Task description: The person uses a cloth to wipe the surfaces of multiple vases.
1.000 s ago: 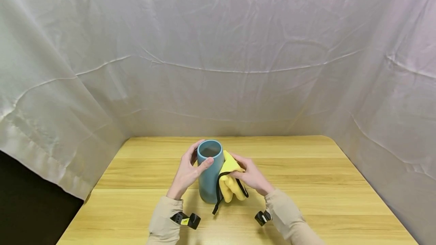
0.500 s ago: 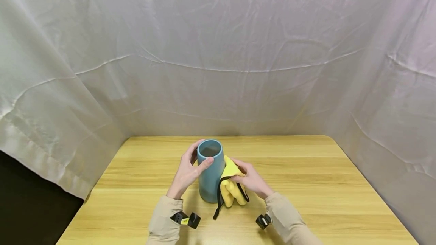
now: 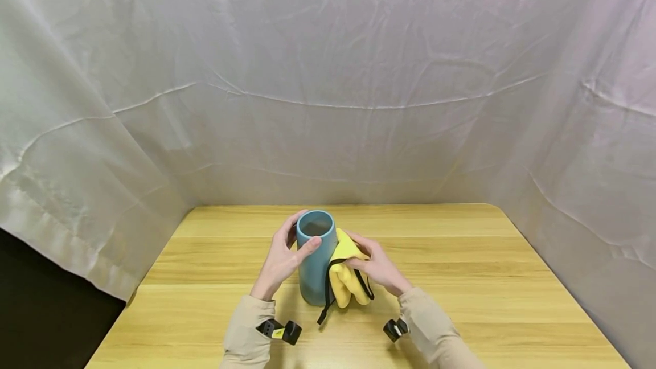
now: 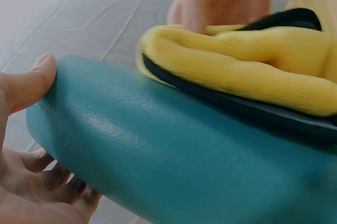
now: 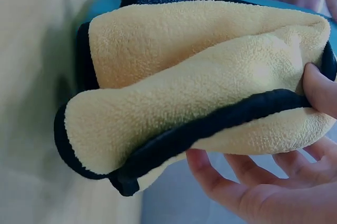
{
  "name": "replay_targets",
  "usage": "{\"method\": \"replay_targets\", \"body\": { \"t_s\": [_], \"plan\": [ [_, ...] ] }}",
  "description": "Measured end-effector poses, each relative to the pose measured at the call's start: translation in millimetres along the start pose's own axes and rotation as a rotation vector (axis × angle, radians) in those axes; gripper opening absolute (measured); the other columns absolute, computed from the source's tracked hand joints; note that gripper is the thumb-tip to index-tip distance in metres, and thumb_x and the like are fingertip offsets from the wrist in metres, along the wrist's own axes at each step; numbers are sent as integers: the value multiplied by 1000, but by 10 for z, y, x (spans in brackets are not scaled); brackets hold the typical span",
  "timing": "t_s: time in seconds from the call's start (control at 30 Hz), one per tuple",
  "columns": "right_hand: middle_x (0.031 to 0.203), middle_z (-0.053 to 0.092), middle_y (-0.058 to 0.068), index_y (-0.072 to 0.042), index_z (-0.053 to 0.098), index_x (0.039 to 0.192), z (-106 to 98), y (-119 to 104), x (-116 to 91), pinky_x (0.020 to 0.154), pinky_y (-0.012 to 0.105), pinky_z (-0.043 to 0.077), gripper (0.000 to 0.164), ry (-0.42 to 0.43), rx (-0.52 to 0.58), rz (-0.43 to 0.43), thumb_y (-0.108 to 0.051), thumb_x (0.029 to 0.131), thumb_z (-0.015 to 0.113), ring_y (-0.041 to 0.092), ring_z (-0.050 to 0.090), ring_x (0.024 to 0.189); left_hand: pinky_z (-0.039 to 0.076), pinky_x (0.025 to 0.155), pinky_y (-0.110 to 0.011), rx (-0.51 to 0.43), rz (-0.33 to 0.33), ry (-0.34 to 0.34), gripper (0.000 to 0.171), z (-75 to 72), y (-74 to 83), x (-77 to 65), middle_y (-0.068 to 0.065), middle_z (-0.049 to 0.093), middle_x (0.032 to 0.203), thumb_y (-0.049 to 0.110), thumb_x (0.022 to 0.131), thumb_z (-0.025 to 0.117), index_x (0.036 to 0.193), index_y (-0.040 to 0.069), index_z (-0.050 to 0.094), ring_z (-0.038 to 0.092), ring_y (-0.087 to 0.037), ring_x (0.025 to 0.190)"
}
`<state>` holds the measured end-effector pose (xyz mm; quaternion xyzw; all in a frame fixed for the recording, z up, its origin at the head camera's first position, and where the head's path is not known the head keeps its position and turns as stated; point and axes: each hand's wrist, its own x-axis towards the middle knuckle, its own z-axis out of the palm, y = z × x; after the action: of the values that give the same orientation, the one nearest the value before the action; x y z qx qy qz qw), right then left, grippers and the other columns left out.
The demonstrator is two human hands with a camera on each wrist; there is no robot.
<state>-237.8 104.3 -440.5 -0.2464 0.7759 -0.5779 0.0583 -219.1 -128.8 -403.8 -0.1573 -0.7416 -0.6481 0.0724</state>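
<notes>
A tall blue vase (image 3: 314,272) with a round open mouth stands upright on the table. My left hand (image 3: 282,258) grips it near the rim, thumb in front and fingers round the far left side. Against the vase's right side lies a folded yellow cloth (image 3: 344,281) with black edging, which my right hand (image 3: 376,263) pinches between thumb and fingers. In the left wrist view the cloth (image 4: 237,66) lies along the vase wall (image 4: 158,145). The right wrist view has the thumb on top of the folded cloth (image 5: 210,77) and the fingers beneath.
The wooden table (image 3: 487,289) has a far edge close to a grey hanging curtain (image 3: 359,84). Curtain also encloses both sides. A dark area (image 3: 46,306) lies beyond the table at lower left. Each wrist wears a small black camera (image 3: 292,332).
My right hand has slid the cloth a little down the vase's side and then back up. The left hand and the vase have stayed in place.
</notes>
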Motion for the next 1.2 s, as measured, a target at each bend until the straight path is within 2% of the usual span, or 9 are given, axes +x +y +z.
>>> {"method": "replay_targets", "body": {
  "t_s": [0.3, 0.47, 0.63, 0.87, 1.07, 1.2],
  "plan": [
    [151, 50, 23, -6, 40, 154, -48, -351, 93, 101, 42, 53, 65, 36, -1, -53, -3, 94, 65, 41, 52, 132, 30, 123, -53, -4, -4, -1, 67, 0, -7, 6, -16, 56, 143, 13, 90, 75, 149, 7, 44, 52, -33, 135],
    [151, 50, 21, -8, 41, 154, -59, -418, 118, 101, 43, 54, 66, 41, -1, -57, -1, 94, 66, 40, 52, 132, 30, 123, -54, -1, -1, -4, 67, 0, -8, 7, -16, 56, 142, 13, 90, 75, 149, 6, 43, 52, -33, 134],
    [154, 48, 18, -9, 41, 154, -58, -421, 119, 103, 46, 52, 66, 40, -1, -49, -1, 93, 66, 39, 51, 135, 30, 123, -54, 3, -2, -1, 66, 2, 0, 5, -16, 56, 142, 14, 90, 75, 148, 10, 45, 52, -32, 135],
    [152, 50, 18, -9, 43, 153, -61, -365, 106, 103, 44, 51, 64, 32, -2, -56, -3, 94, 65, 37, 53, 133, 29, 124, -54, -1, -6, -3, 68, 3, 5, 9, -16, 56, 143, 14, 90, 75, 150, 5, 43, 51, -33, 136],
    [149, 54, 18, -11, 44, 152, -36, -202, 69, 101, 42, 53, 63, 15, 7, -13, -3, 93, 66, 36, 54, 130, 29, 124, -54, -3, -3, -3, 69, 1, -1, 11, -16, 56, 142, 14, 90, 75, 150, 4, 43, 51, -34, 136],
    [147, 54, 21, -8, 45, 152, -17, -59, 32, 101, 39, 52, 62, -2, -18, 10, -4, 93, 66, 37, 54, 130, 28, 124, -54, -2, -6, 0, 69, 1, 4, 4, -17, 55, 143, 14, 90, 75, 150, 4, 43, 51, -34, 137]
  ]
}}
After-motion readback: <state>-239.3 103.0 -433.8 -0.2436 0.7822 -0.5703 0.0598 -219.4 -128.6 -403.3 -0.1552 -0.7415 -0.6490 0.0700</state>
